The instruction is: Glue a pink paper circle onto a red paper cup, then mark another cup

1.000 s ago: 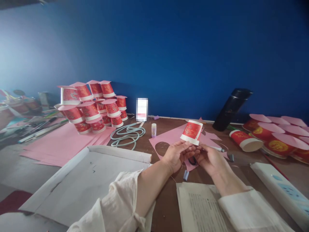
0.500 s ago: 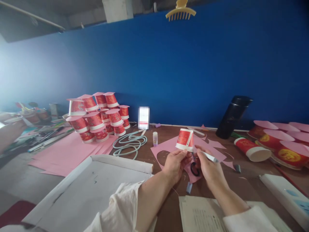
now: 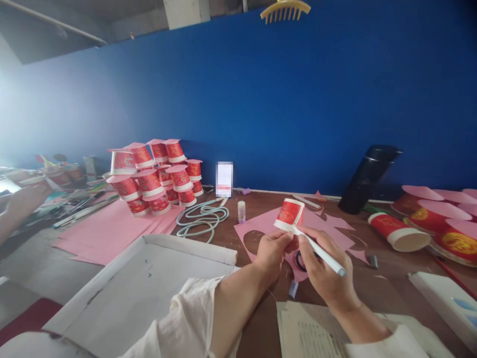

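My left hand [image 3: 270, 252] pinches, and close beside it my right hand [image 3: 328, 268] curls in a writing grip, both forearms [image 3: 238, 298] stretched forward, angled inward!

this seems to be a shared paper-craft workshop. the stack of red paper cups [image 3: 149, 182] shows it: in front of the stack lie pink sheets [image 3: 100, 236], to its right there are a glue stick [image 3: 241, 213], cut pink paper [image 3: 261, 218] and a white pen [image 3: 322, 253], and to its left there is another person's hand [image 3: 32, 200].
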The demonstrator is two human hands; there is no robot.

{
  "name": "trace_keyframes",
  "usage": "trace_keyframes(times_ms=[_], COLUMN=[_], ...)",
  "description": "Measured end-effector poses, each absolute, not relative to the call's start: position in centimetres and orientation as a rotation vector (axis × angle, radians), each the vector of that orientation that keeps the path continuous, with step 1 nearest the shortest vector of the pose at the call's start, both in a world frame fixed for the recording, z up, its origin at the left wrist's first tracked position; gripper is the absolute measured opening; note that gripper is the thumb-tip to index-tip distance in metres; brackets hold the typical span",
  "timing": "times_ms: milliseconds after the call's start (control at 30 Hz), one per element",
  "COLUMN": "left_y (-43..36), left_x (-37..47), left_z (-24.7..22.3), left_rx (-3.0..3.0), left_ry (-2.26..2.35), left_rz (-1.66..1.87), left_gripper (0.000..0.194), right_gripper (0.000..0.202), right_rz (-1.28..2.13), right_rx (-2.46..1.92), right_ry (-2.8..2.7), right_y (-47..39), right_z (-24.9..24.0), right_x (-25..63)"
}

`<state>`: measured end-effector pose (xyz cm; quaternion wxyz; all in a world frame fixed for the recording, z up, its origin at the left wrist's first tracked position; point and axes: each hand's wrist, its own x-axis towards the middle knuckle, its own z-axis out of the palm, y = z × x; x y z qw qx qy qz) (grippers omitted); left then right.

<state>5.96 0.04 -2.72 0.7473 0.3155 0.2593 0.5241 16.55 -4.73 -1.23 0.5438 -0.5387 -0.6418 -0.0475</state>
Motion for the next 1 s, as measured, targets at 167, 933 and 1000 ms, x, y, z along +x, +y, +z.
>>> trace_keyframes(times_ms=[167, 933, 1000], left_y=[-0.02, -0.45, -0.44], left_x=[5.96, 5.89, 5.88], left_z=[-2.83, -2.04, -2.04], left_rx=[0.743, 0.809, 0.811], left_ry=[0.619, 0.671, 0.678], left_rz=[1.118, 1.142, 1.142], left_gripper=[0.033, 0.032, 0.031], right_gripper=[0.021, 0.021, 0.020], right_rz=[-0.156, -0.073, -0.061], right_rx=[-1.356, -1.375, -1.380], right_ry=[-1.463, -1.489, -1.489], right_y=[-4.55, -4.50, -4.51], right_z=[-1.47, -1.65, -1.65], right_x=[16.86, 16.72, 16.72])
